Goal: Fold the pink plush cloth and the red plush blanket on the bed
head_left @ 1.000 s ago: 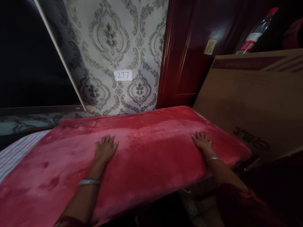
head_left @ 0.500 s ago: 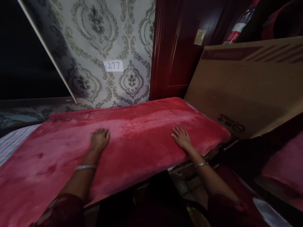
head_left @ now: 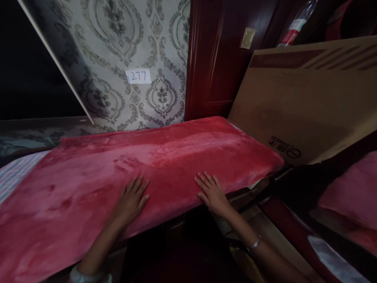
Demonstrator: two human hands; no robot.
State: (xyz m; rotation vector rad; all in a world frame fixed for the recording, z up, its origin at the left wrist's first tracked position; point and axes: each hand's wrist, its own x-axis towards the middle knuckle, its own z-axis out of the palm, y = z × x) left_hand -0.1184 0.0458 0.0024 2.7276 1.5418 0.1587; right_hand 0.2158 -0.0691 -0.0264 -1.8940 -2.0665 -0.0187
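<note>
A plush red blanket (head_left: 165,157) lies spread flat over a raised surface in front of me. My left hand (head_left: 131,200) rests palm down on it near its front edge, fingers spread. Just to the right, my right hand (head_left: 210,191) also lies flat on the blanket's front edge, fingers apart. Neither hand holds anything. A silver bangle shows on each wrist.
A large cardboard sheet (head_left: 306,98) leans at the right, touching the blanket's far corner. Patterned wallpaper with a "277" label (head_left: 138,76) stands behind, beside a dark red wooden door (head_left: 218,59). A striped cloth (head_left: 17,173) shows at the left. A plastic bottle (head_left: 293,29) sits above the cardboard.
Both hands have slid back toward me across the blanket to its front edge, and the right hand has moved left, closer to the left hand.
</note>
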